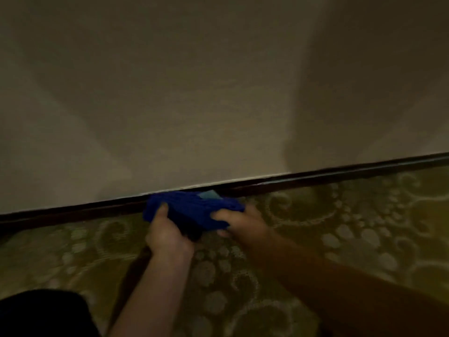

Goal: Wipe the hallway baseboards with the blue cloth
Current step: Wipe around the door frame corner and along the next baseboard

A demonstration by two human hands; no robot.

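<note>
A dark baseboard runs along the foot of a beige wall, slanting from lower left to upper right. The blue cloth is bunched against it near the middle of the frame. My left hand grips the cloth's left end, thumb on top. My right hand holds its right end, fingers curled round the edge. A small pale blue patch shows at the cloth's far edge. The stretch of baseboard behind the cloth is hidden.
Green patterned carpet covers the floor in front of the baseboard. The plain wall fills the upper frame. Dark clothing shows at the bottom left. The scene is dim and blurred.
</note>
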